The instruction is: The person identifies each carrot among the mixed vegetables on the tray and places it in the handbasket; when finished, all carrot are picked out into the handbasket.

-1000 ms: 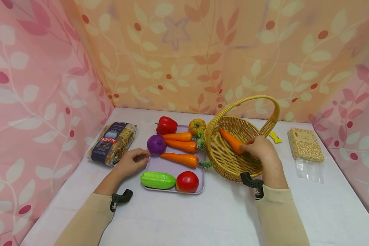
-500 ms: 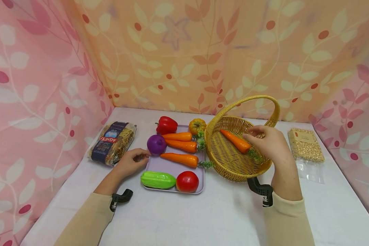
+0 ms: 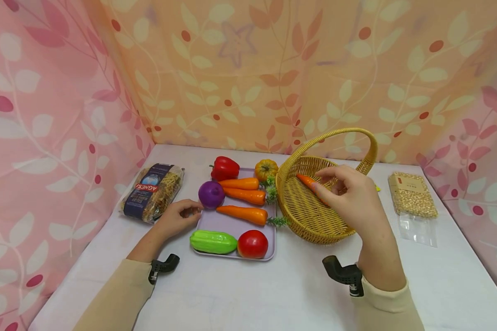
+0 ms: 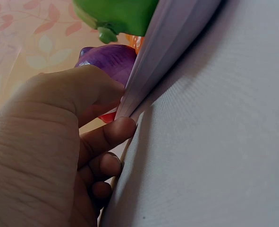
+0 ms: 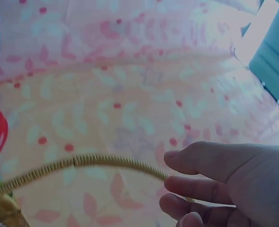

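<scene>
My left hand (image 3: 177, 219) is at the left edge of the lilac tray (image 3: 205, 219), its thumb and index finger pinching the rim (image 4: 130, 101). A purple round vegetable (image 3: 211, 195) lies just beyond those fingers. On the tray are several carrots (image 3: 242, 214), a red bell pepper (image 3: 225, 168), a small pumpkin (image 3: 266, 170), a green ridged gourd (image 3: 213, 242) and a tomato (image 3: 252, 244). Over the wicker basket (image 3: 302, 225) hovers my right hand (image 3: 352, 197), fingers loosely bent and holding nothing. A carrot (image 3: 305, 179) inside the basket is partly hidden behind that hand.
The basket's tall handle (image 3: 339, 132) arches above its opening, behind my right hand. A pasta bag (image 3: 151, 193) lies left of the tray. At the far right is a bag of grain (image 3: 413, 195). Patterned cloth (image 3: 248, 82) walls in the table's back and sides.
My right hand let go of the carrot inside the basket, drew back to the right, and now hovers nearer over the basket's right side. My left hand stays at the tray edge.
</scene>
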A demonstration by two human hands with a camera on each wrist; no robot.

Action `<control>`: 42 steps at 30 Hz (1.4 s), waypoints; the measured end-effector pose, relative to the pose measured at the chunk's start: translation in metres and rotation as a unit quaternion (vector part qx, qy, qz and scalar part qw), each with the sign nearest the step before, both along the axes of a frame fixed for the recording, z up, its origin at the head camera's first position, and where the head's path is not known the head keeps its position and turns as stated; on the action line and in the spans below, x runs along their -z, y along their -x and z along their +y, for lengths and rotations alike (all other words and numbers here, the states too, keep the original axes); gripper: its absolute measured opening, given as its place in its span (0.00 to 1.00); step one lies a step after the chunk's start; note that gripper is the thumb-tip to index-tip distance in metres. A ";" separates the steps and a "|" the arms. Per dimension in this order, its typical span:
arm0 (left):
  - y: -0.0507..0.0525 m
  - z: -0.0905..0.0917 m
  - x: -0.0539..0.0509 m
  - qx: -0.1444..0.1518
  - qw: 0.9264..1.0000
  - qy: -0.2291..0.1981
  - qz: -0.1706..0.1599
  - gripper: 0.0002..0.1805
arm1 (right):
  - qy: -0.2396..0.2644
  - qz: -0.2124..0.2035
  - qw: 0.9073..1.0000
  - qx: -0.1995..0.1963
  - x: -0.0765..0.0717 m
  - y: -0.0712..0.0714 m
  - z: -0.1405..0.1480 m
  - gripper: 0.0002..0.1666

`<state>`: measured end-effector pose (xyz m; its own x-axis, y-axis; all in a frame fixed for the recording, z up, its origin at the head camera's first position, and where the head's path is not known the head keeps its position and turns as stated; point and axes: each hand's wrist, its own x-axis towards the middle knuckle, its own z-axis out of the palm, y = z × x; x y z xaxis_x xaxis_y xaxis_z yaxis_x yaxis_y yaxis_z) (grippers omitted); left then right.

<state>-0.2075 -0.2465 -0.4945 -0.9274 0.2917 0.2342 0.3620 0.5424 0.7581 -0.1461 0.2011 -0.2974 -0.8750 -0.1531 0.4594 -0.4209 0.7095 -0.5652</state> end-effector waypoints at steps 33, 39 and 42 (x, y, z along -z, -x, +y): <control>-0.003 0.003 -0.005 -0.008 1.000 0.013 -0.022 0.11 | -0.217 -0.173 0.960 -0.045 0.107 0.025 -0.115 0.24; -0.002 0.001 -0.004 -0.008 1.000 0.019 -0.019 0.10 | -0.242 -0.192 0.950 -0.047 0.116 0.030 -0.117 0.27; -0.002 0.001 -0.004 -0.009 1.000 0.021 -0.021 0.11 | -0.248 -0.188 0.949 -0.048 0.118 0.030 -0.118 0.28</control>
<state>-0.2057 -0.2455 -0.4910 -0.9414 0.2833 0.1833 0.3203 0.5799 0.7491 -0.1765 0.0831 -0.4159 -0.9337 -0.3566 -0.0318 -0.3321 0.8959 -0.2951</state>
